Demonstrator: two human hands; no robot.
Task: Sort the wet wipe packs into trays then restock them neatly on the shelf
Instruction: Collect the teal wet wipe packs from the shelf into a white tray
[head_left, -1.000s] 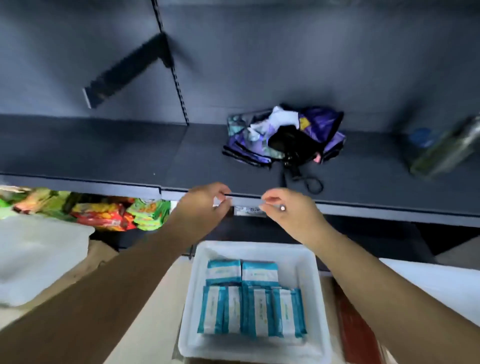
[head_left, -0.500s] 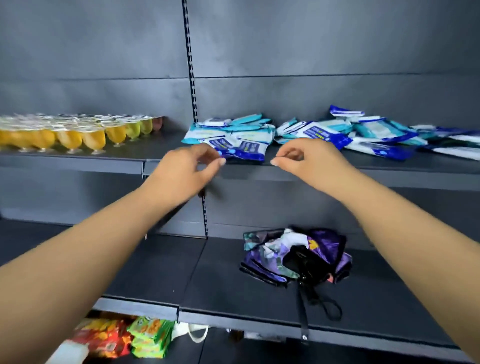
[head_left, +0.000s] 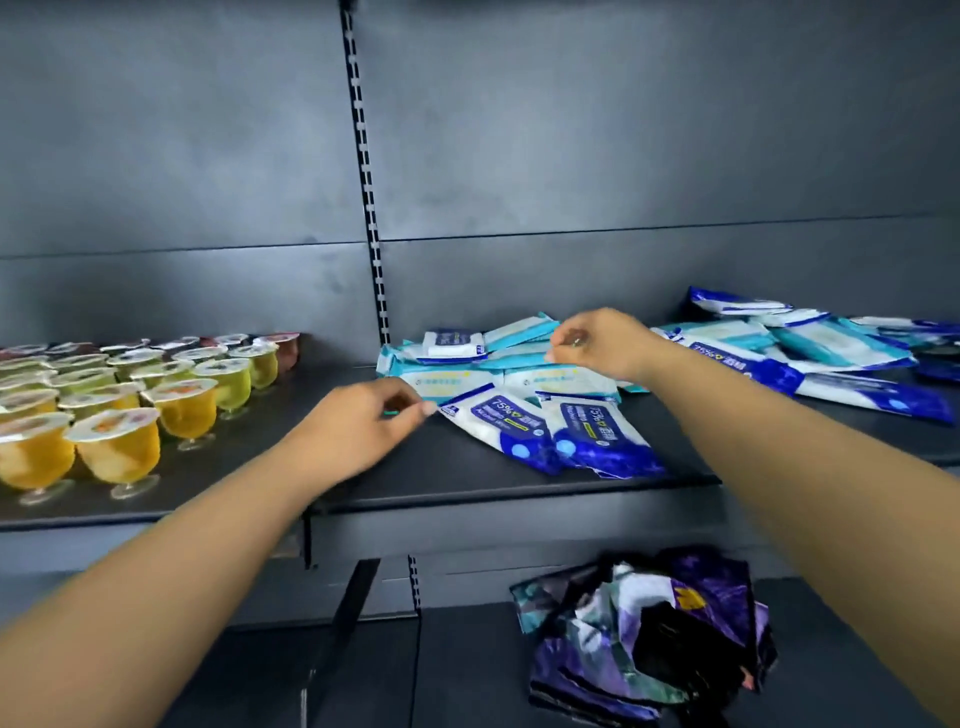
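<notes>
both hands are up at the shelf where the wet wipe packs lie in a loose heap. the left hand has thumb and forefinger drawn together right at the near left corner of a blue and white pack; whether they already pinch that corner i cannot tell. the pack lies flat, its long axis running from the fingertips away to the right and toward the shelf's front edge, so a pull to the left would drag it lengthwise. the right hand is deeper in, fingers curled over the teal packs at the back (it seems to pinch an edge there, though blur hides it). the left hand is nearer the front pack. jelly cups stand well apart, left.
</notes>
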